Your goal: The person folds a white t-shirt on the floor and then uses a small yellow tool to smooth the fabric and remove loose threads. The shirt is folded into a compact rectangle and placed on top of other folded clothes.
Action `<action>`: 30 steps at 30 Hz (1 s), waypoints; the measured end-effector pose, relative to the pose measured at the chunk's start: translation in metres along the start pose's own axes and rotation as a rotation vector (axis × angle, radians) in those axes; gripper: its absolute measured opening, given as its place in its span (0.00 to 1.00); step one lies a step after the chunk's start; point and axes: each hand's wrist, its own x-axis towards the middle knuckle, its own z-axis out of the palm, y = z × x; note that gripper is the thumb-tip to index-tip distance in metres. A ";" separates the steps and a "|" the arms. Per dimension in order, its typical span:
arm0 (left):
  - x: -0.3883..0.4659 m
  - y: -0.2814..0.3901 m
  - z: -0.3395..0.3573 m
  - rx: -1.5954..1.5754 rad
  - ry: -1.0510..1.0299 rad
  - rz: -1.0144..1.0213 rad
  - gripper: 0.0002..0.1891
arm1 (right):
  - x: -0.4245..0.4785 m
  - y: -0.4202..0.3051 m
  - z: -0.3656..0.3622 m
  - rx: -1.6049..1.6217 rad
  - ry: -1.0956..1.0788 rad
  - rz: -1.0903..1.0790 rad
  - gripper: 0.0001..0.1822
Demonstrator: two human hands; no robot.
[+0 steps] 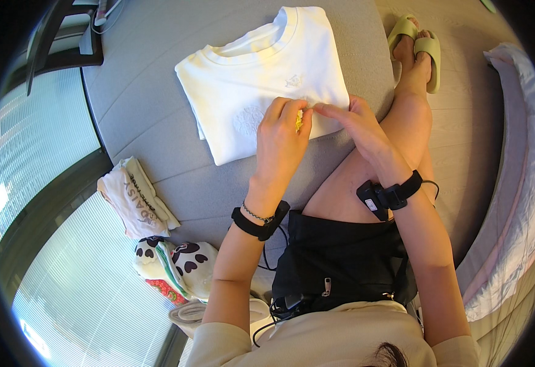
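A folded white crew-neck shirt (244,82) lies on the grey upholstered seat, with its neckline towards the top of the view. It bears a small embroidered motif and a round raised pattern. Over its lower right part, my left hand (282,133) holds a small yellow and white item (299,121) between thumb and fingers; what it is I cannot tell. The fingertips of my right hand (357,121) are close beside those of my left, at the shirt's right edge. Whether the right fingers grip the cloth is hidden. Both wrists wear black straps.
Folded light garments (136,199) with lettering lie at the left edge of the grey seat (175,176). Below them sit panda-patterned plush items (194,266). A dark frame (67,57) stands upper left, beside ribbed window panes. Pale bedding (519,192) is at the right.
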 end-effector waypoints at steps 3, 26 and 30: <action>0.002 -0.002 -0.001 -0.002 -0.016 0.006 0.06 | -0.003 -0.004 0.003 0.001 0.005 -0.005 0.16; 0.007 -0.006 0.001 -0.112 0.025 -0.130 0.05 | 0.000 -0.002 0.001 -0.044 0.009 0.024 0.15; 0.005 -0.007 0.004 -0.017 0.025 -0.114 0.05 | -0.001 -0.002 0.002 -0.023 0.008 0.000 0.16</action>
